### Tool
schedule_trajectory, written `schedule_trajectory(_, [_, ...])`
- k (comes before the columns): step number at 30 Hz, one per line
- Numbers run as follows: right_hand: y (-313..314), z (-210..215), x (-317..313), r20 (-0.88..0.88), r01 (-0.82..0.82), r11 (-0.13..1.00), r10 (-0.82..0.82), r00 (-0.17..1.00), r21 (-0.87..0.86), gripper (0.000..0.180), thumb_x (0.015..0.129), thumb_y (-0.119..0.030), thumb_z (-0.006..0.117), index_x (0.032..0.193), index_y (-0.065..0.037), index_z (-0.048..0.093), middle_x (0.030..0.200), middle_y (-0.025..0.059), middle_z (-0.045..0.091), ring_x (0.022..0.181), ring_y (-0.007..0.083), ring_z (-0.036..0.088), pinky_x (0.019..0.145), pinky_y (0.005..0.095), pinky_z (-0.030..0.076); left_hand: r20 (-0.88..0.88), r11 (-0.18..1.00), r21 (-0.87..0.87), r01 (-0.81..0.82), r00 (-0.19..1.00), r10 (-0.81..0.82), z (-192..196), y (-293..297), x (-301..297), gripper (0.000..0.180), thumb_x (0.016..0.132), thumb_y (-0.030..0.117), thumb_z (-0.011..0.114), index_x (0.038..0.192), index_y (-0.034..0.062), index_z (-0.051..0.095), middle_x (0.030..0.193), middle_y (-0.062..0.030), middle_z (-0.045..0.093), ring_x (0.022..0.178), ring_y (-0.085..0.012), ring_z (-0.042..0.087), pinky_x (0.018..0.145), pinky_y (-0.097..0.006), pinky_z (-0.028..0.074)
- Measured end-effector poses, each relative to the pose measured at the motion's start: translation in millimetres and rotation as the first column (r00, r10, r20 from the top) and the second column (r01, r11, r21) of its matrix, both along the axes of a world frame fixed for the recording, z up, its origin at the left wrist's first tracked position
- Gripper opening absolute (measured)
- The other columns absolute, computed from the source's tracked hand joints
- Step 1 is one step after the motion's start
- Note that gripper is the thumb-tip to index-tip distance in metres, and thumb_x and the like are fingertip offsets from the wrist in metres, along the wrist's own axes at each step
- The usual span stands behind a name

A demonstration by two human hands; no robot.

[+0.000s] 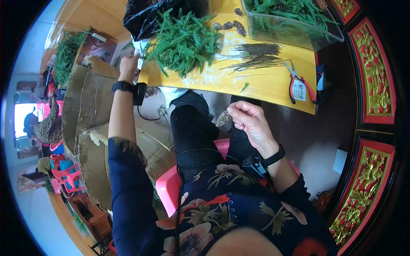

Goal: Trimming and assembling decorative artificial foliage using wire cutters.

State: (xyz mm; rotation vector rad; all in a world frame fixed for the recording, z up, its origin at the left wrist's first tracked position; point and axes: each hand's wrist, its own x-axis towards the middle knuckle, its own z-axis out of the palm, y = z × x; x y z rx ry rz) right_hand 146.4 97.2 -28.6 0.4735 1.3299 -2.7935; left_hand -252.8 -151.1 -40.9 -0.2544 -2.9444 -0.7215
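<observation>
Between the thumb and fingers of my right hand (252,123) is a small brown pine cone (223,118) with pale tips, held above my lap in front of the table edge. My left hand (129,67) is stretched out to the table's left edge, beside a white and silvery thing. Its fingers look closed, but what they grip is hidden. Right of that hand lies a heap of green artificial fir sprigs (183,45). Several more pine cones (239,28) rest farther back on the yellow table (213,81).
A bundle of thin dark wires (260,55) lies right of the sprigs. Red-handled pliers (294,81) rest near the right corner. Behind stand a clear bin (294,36) of greenery and a black plastic bag (143,19). Cardboard (96,128) stands at my left. A person (49,121) is farther off.
</observation>
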Motion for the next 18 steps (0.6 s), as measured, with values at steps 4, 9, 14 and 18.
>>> schedule_trajectory(4, [3,-2,1,0.014,0.003,1.000,-0.003,1.000,0.011,0.010,0.086,-0.010,0.059,0.089,0.000,0.059,0.069,-0.0038,0.048,0.054,0.0015,0.036,0.048,0.0166,0.028,0.162,0.997,0.054,-0.057,0.986,0.047,-23,2,-16,0.024,0.080,0.016,0.060,0.098,0.0000,0.064,0.084,-0.0115,0.066,0.078,-0.0219,0.063,0.064,-0.030,0.048])
schedule_trajectory(9, [4,-2,-1,0.018,-0.002,1.000,0.002,1.000,0.014,0.010,0.087,-0.010,0.058,0.089,0.000,0.059,0.068,-0.0042,0.047,0.054,0.0014,0.035,0.048,0.0167,0.027,0.229,0.760,0.648,-0.057,0.966,-0.122,-18,-9,-17,0.015,0.081,0.009,0.061,0.093,0.0008,0.063,0.077,-0.0048,0.063,0.070,-0.0136,0.060,0.055,-0.023,0.044])
schedule_trajectory(14, [2,0,1,0.026,-0.018,1.000,0.018,1.000,-0.003,0.009,0.087,-0.010,0.058,0.088,0.000,0.059,0.068,-0.0045,0.046,0.054,0.0013,0.035,0.048,0.0168,0.027,0.278,0.301,0.935,-0.190,0.918,-0.284,37,-21,22,0.016,0.080,0.001,0.062,0.095,0.0006,0.059,0.081,-0.0047,0.062,0.071,-0.0125,0.059,0.057,-0.020,0.044])
schedule_trajectory(18, [3,-3,2,0.041,-0.035,0.999,0.035,0.999,-0.007,0.009,0.087,-0.009,0.058,0.088,-0.001,0.059,0.066,-0.0051,0.045,0.054,0.0016,0.035,0.048,0.0171,0.027,0.207,0.210,0.966,-0.152,0.941,-0.267,87,15,109,0.026,0.081,-0.002,0.060,0.106,-0.0010,0.054,0.091,-0.0052,0.062,0.075,-0.0118,0.059,0.063,-0.018,0.046])
